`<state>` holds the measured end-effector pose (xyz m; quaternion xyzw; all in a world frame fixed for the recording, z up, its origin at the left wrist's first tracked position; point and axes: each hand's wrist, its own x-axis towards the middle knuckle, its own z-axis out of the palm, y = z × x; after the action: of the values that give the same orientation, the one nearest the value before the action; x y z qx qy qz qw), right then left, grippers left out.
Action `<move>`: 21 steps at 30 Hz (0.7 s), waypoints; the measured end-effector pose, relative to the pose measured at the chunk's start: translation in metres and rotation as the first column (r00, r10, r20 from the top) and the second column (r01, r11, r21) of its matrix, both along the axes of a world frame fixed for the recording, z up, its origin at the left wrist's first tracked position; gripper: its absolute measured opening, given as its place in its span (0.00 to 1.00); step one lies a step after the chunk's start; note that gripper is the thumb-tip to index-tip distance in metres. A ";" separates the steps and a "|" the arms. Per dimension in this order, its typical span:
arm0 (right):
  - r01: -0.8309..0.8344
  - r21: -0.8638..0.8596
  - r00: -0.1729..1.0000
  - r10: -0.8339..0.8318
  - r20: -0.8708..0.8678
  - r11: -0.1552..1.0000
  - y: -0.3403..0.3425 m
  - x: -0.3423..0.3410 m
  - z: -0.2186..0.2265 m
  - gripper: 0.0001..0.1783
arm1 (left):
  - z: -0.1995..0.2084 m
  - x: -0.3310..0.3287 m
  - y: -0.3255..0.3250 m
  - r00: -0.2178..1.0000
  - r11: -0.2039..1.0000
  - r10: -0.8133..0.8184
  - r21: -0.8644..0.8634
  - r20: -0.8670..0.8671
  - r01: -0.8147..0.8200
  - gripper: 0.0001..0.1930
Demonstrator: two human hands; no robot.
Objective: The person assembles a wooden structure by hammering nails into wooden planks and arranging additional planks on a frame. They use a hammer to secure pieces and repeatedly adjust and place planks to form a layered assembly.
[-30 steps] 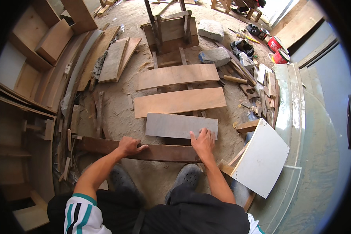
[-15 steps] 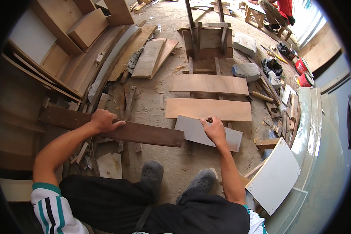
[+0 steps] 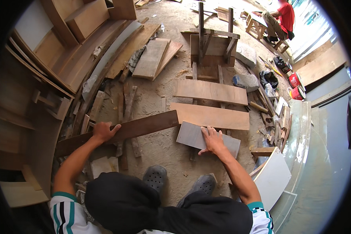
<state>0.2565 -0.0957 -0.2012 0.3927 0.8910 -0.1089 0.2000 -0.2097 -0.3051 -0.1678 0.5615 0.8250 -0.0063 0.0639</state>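
My left hand [image 3: 104,132] is closed round a long dark brown board [image 3: 148,124], its thumb lying across the top face. The board slants from low at the left up to the middle, where its right end comes beside a grey board [image 3: 189,134]. On that grey board rests my right hand [image 3: 213,141], open, palm down with fingers spread. Just beyond lies a light brown board [image 3: 210,116], its near edge close to or under the grey one. Farther off is another wooden board [image 3: 210,91]. Both lie across two narrow wooden rails.
An upturned wooden stool or frame [image 3: 212,45] stands beyond the boards. Wooden cabinets [image 3: 87,19] and plank stacks [image 3: 152,58] fill the left. Concrete blocks [image 3: 245,82], red cans [image 3: 297,93], wood scraps and a white panel [image 3: 273,177] lie right. A person in red [image 3: 284,17] sits far right.
The dark board has swung so its right end points farther away and its left end nearer me. My right hand has gone from gripping the grey board's far edge to lying spread on its face.
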 end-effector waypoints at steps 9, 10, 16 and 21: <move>-0.176 0.112 0.984 0.178 -0.012 0.978 0.004 0.016 -0.028 0.74 | -0.051 -0.020 -0.006 0.988 0.959 -0.145 0.237 -0.061 0.155 0.33; -0.209 0.106 0.978 0.210 -0.006 0.972 0.006 0.015 -0.025 0.74 | -0.050 -0.022 -0.005 0.988 0.962 -0.141 0.226 -0.064 0.152 0.33; -0.241 0.120 0.970 0.241 0.018 0.963 0.013 -0.016 0.019 0.71 | -0.050 -0.041 0.006 0.978 0.961 -0.188 0.188 -0.086 0.201 0.29; -0.268 0.131 0.963 0.264 0.047 0.954 0.024 -0.050 0.069 0.70 | -0.048 -0.038 0.021 0.932 0.869 -0.329 0.336 -0.152 0.362 0.18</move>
<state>0.2065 -0.0719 -0.1318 0.2836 0.9381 -0.0141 0.1984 -0.2480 -0.2843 -0.2158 0.7013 0.7002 0.1079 -0.0788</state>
